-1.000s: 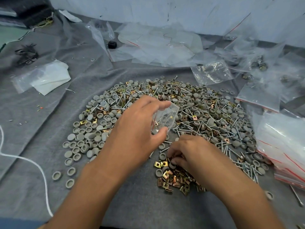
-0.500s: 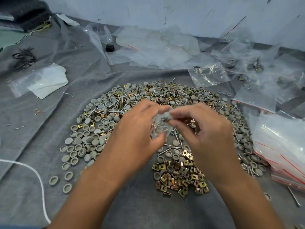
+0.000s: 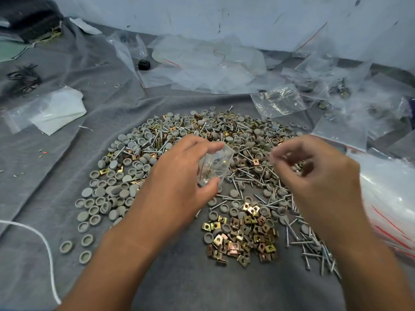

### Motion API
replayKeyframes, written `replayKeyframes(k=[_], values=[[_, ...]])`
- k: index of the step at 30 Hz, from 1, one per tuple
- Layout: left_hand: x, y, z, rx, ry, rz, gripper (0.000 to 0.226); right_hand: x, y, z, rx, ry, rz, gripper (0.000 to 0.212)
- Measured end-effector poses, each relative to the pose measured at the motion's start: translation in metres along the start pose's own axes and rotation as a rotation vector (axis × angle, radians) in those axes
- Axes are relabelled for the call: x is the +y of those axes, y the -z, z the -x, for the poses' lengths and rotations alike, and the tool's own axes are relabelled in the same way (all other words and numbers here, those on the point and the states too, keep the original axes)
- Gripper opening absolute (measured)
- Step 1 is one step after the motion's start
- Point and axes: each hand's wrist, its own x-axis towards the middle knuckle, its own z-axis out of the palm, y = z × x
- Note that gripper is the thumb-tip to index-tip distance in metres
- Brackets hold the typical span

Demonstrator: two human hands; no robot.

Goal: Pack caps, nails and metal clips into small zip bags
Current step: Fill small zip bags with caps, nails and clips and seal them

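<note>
grey cloth [image 3: 184,286] bare near edge; left hand [image 3: 177,185] holds zip bag [image 3: 214,166].

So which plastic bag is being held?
The small bag in the left hand, above the pile. The other bags lie on the grey cloth, untouched.

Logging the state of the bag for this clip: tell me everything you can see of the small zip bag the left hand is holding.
The small zip bag is clear, thin plastic with a red line along one edge. It is held above the mixed pile, tilted, its mouth seemingly open toward the right. The left hand holds it, fingers over the top edge and thumb under the lower one. A few small pieces show inside, one brass-coloured; what exactly they are cannot be told. The right hand is beside it, not touching.
</note>
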Motion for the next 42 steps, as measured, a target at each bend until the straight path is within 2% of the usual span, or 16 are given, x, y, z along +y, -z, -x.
replayKeyframes(k=[1, 3, 5, 7, 13, 20, 23, 26, 28, 32, 35, 40, 42], values=[[0.0, 0.0, 0.0, -0.001, -0.002, -0.006, 0.059, 0.011, 0.013, -0.001, -0.094, -0.149, 0.088, 0.016], [0.0, -0.001, 0.0, -0.006, -0.005, -0.01, 0.06, 0.034, 0.031, 0.001, -0.439, -0.459, 0.32, 0.021], [0.002, -0.001, -0.001, -0.01, -0.007, -0.01, 0.059, 0.048, 0.036, 0.007, -0.722, -0.612, 0.479, 0.031], [0.003, -0.002, -0.001, -0.011, -0.01, -0.01, 0.06, 0.051, 0.032, 0.01, -0.781, -0.659, 0.488, 0.035], [0.002, -0.002, -0.002, -0.007, -0.025, -0.003, 0.061, 0.061, 0.021, 0.014, -0.652, -0.655, 0.498, 0.017], [0.003, -0.002, -0.001, -0.001, -0.033, 0.009, 0.062, 0.069, 0.029, 0.015, -0.593, -0.592, 0.475, 0.014], [0.003, -0.002, 0.0, -0.003, -0.027, 0.007, 0.061, 0.068, 0.029, 0.014, -0.526, -0.522, 0.242, 0.008], [0.004, -0.003, 0.0, -0.008, -0.018, 0.015, 0.059, 0.049, 0.023, 0.008, -0.357, -0.465, -0.259, 0.006], [0.005, -0.004, -0.001, -0.016, -0.013, 0.022, 0.059, 0.029, 0.016, 0.004, -0.278, -0.417, -0.543, 0.015], [0.007, -0.006, -0.001, -0.027, -0.008, 0.024, 0.059, -0.004, -0.011, 0.002, -0.183, -0.23, -0.74, 0.01], [0.006, -0.005, -0.002, -0.03, -0.011, 0.027, 0.059, -0.015, -0.032, 0.005, -0.105, -0.139, -0.719, 0.01], [0.005, -0.005, -0.002, -0.031, -0.014, 0.052, 0.056, -0.021, -0.049, 0.006, 0.002, 0.03, -0.338, 0.013], [0.005, -0.005, -0.002, -0.029, -0.011, 0.056, 0.056, -0.02, -0.05, 0.006, 0.038, 0.036, -0.28, 0.013]])
